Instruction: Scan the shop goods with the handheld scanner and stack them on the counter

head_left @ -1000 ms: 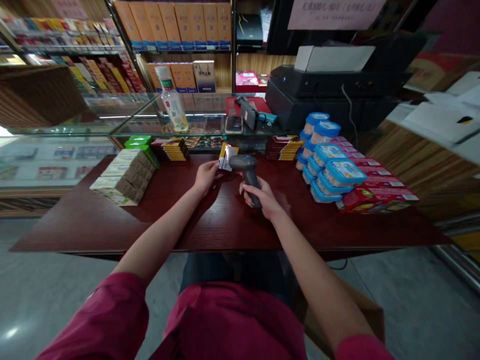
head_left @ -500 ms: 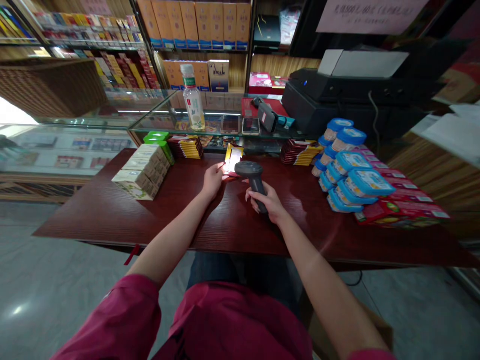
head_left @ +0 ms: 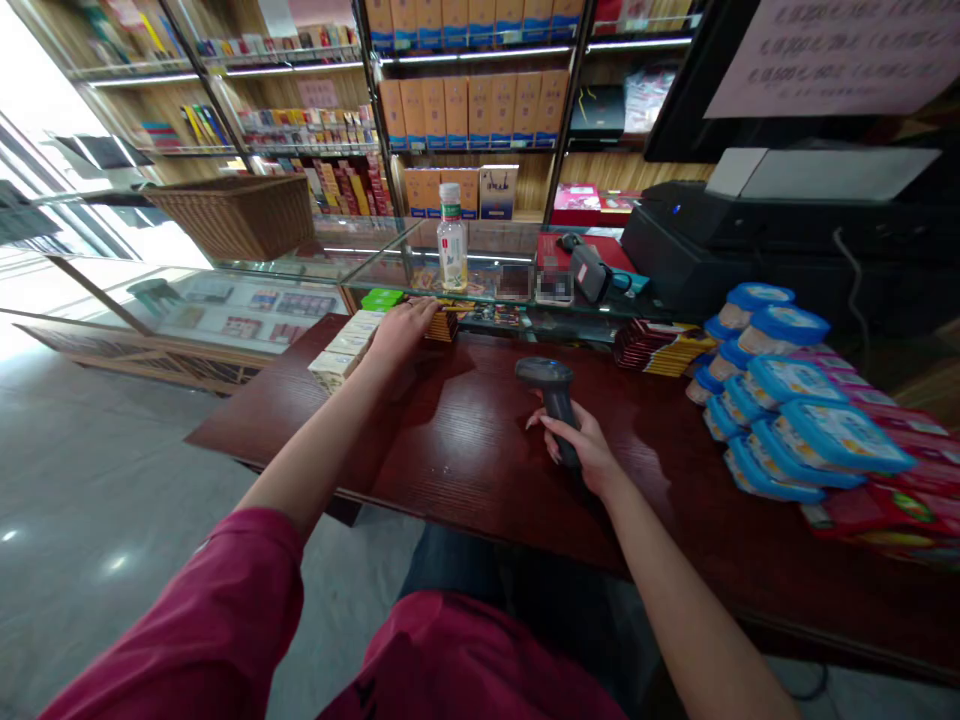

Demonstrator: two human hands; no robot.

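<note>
My right hand [head_left: 581,440] is wrapped round the handle of a black barcode scanner [head_left: 546,376], its head held above the dark red table. Reaching far left, my left hand [head_left: 407,325] is over a stack of yellow and dark red packets [head_left: 444,328]. Its fingers are closed on a flat yellow packet [head_left: 451,306] at the top of that stack, mostly hidden by the hand. Beside the hand are cream-coloured boxes [head_left: 346,345] in a row and a green pack [head_left: 382,299]. A second stack of similar packets [head_left: 660,347] lies to the right of the scanner.
Blue-lidded tubs [head_left: 795,400] are piled at the right, beside red boxes [head_left: 892,515]. Behind the table runs a glass counter [head_left: 495,245] with a drink bottle [head_left: 452,240], phones [head_left: 555,287] and a wicker basket [head_left: 240,215]. A black machine [head_left: 675,245] stands at back right.
My left hand has moved the yellow packet from the table's middle, under the scanner's light, leftward onto the left stack. My right hand still holds the scanner; its light no longer shows. The view has turned left.
</note>
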